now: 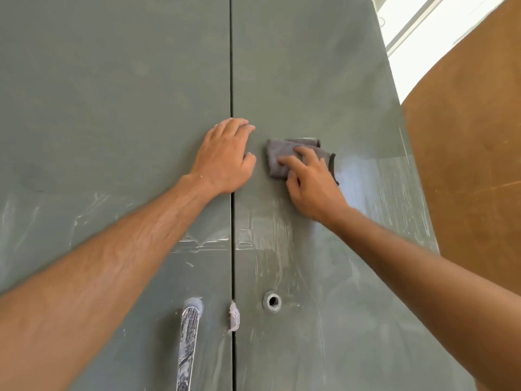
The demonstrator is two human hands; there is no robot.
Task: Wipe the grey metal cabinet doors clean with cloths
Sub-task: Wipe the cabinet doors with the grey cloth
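**Pressing a grey cloth to the right-hand door**

Pressing down with our right hand (311,183), we hold a folded grey cloth (284,159) flat against the right cabinet door (324,80). The fingers lie fairly straight on top of the cloth, spread over its lower right part, not curled round it. The cloth sits near that door's inner edge, just right of the centre seam (231,66) and about halfway up the visible panel. A dark hem shows along its right side.

Our left hand (225,158) rests just beside it, apart from the cloth, straddling the seam with the palm on the metal. Its fingers bend lightly, their tips touching the right door's inner edge; it holds nothing.

Moving outward, the left cabinet door (112,94) fills the left half of the view. Both doors show pale streaks and white scratch marks across their lower halves, and a shiny patch lies to the right of the cloth.

Lower down, a paint-flecked metal handle (188,342) hangs on the left door near its inner edge. A lump of pale putty (234,320) sits on the seam beside it. A round lock hole (272,301) is set in the right door just past the putty.

Beyond the right door's outer edge stands a brown board (465,150), with a bright window (408,24) above it in the top right corner.
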